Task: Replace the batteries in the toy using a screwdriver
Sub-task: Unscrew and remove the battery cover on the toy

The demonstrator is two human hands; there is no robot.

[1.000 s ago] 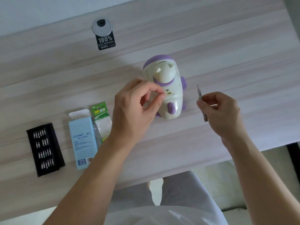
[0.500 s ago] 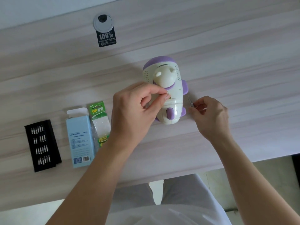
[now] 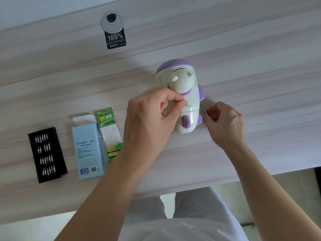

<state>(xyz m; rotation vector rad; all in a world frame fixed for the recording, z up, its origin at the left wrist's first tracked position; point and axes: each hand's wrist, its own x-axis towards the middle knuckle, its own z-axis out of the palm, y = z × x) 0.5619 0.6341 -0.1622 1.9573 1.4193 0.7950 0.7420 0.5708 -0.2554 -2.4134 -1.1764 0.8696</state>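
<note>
A white and purple toy [image 3: 188, 94] lies on the wooden table [image 3: 243, 66], with its battery cover [image 3: 188, 110] facing up. My left hand [image 3: 152, 117] has thumb and forefinger pinched together on the toy at the cover's top edge; whatever is between the fingertips is too small to see. Just right of the toy, my right hand [image 3: 224, 122] is closed on a thin metal screwdriver [image 3: 202, 108], whose tip sticks out beside the toy's purple side fin. A green pack of batteries [image 3: 111, 133] lies left of my left forearm.
A light blue box [image 3: 87, 146] lies next to the battery pack. Further left is a black tray of screwdriver bits [image 3: 46, 153]. A round grey cable grommet [image 3: 112, 22] with a black tag [image 3: 115, 40] sits at the back. The table's front edge runs under my forearms.
My right hand has moved left with the screwdriver, lowering it from upright to beside the toy. My left hand's pinched fingers have come down onto the toy.
</note>
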